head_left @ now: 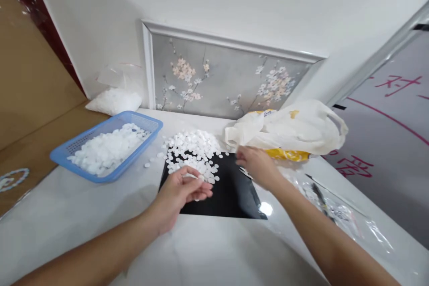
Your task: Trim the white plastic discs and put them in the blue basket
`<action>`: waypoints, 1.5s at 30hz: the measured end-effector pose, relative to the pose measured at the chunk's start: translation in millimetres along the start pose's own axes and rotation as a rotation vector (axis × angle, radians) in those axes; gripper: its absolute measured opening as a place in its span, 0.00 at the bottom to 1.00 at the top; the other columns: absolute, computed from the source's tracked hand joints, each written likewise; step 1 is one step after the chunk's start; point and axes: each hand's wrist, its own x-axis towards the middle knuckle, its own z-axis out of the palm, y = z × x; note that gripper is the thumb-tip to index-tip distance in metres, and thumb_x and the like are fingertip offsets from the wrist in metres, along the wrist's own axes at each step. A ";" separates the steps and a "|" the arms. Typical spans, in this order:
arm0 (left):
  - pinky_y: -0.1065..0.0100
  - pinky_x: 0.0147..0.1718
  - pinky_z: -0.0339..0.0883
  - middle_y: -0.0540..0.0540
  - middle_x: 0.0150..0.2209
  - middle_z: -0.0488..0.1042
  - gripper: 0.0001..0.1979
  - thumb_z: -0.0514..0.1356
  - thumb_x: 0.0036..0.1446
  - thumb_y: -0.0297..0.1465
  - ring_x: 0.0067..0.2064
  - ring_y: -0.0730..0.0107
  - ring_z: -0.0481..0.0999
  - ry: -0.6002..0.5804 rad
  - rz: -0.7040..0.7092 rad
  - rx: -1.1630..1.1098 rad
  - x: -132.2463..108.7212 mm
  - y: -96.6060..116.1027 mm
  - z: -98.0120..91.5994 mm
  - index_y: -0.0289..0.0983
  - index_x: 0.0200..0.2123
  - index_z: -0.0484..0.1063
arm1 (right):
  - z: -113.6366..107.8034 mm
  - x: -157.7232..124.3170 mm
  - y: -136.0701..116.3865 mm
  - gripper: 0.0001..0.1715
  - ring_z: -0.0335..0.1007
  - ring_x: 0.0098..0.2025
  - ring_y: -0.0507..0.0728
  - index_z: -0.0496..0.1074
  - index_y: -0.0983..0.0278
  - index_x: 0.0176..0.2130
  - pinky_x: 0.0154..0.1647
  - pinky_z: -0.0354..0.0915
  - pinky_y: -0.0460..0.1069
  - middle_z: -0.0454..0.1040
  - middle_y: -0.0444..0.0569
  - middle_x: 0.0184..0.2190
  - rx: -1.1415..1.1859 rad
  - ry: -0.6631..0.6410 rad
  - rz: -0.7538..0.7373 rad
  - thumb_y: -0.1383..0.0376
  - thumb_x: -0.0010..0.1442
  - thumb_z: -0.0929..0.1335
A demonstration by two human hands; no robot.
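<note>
Left: blue basket (pixel 67 165), part-filled. Centre: white discs (pixel 192 145) heaped on the far end of the black sheet (pixel 228 194), with the left hand (pixel 181 192) at the heap's near edge, fingertips pinching a disc or two. A light pinch, taken from the edge, should keep them from scattering. Right: right hand (pixel 256 165) blurred beside the white plastic bag (pixel 295 129); grip cannot be told.

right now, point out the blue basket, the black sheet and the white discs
blue basket (pixel 130 154): head view, on its near right wall
black sheet (pixel 228 196): head view, on a bare part near its front edge
white discs (pixel 192 143): head view, on the middle of the loose pile
</note>
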 end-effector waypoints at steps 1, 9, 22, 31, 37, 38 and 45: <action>0.67 0.38 0.70 0.42 0.32 0.80 0.12 0.65 0.50 0.35 0.35 0.66 0.80 -0.055 -0.064 0.015 -3.1 -5.7 5.9 0.35 0.34 0.68 | -1.7 -10.6 21.9 0.05 0.70 0.33 0.61 0.68 0.64 0.26 0.33 0.58 0.50 0.74 0.51 0.26 -0.040 -0.012 0.065 0.73 0.48 0.68; 0.64 0.40 0.72 0.38 0.34 0.80 0.11 0.64 0.52 0.34 0.36 0.62 0.81 -0.071 -0.213 0.077 3.2 -17.1 31.1 0.33 0.35 0.70 | 5.3 -39.9 71.5 0.04 0.69 0.27 0.55 0.69 0.62 0.29 0.26 0.58 0.46 0.73 0.44 0.24 -0.008 -0.157 0.195 0.66 0.50 0.69; 0.71 0.36 0.73 0.40 0.33 0.80 0.12 0.66 0.50 0.33 0.34 0.65 0.81 -0.087 -0.346 0.017 20.9 -9.7 39.5 0.32 0.36 0.74 | 1.6 -78.7 9.4 0.20 0.67 0.27 0.50 0.68 0.61 0.55 0.27 0.65 0.44 0.70 0.48 0.34 0.456 0.152 -0.254 0.65 0.66 0.59; 0.66 0.39 0.74 0.40 0.32 0.81 0.11 0.67 0.48 0.33 0.34 0.63 0.81 -0.064 -0.347 -0.014 21.9 -10.1 29.3 0.32 0.33 0.75 | 10.9 -88.3 -1.9 0.19 0.66 0.23 0.50 0.72 0.58 0.53 0.22 0.66 0.45 0.71 0.47 0.29 0.429 0.176 -0.275 0.64 0.64 0.63; 0.67 0.40 0.74 0.40 0.33 0.81 0.10 0.66 0.50 0.32 0.35 0.63 0.81 -0.094 -0.339 -0.015 19.8 -10.8 31.6 0.32 0.34 0.76 | 14.6 -90.7 -6.3 0.18 0.67 0.24 0.50 0.74 0.61 0.51 0.20 0.65 0.44 0.71 0.47 0.28 0.351 0.195 -0.323 0.66 0.64 0.63; 0.68 0.39 0.74 0.40 0.33 0.81 0.09 0.66 0.50 0.32 0.35 0.64 0.81 -0.098 -0.338 -0.012 19.3 -10.8 32.0 0.32 0.34 0.76 | 15.0 -90.8 -6.7 0.18 0.67 0.24 0.50 0.74 0.61 0.51 0.20 0.65 0.44 0.71 0.48 0.27 0.348 0.195 -0.324 0.66 0.64 0.63; 0.68 0.39 0.74 0.41 0.32 0.81 0.09 0.66 0.50 0.31 0.34 0.64 0.81 -0.109 -0.332 0.001 17.5 -10.5 33.7 0.32 0.33 0.77 | 15.1 -91.3 -6.5 0.17 0.69 0.24 0.51 0.75 0.62 0.50 0.21 0.66 0.44 0.72 0.48 0.27 0.350 0.200 -0.342 0.66 0.64 0.63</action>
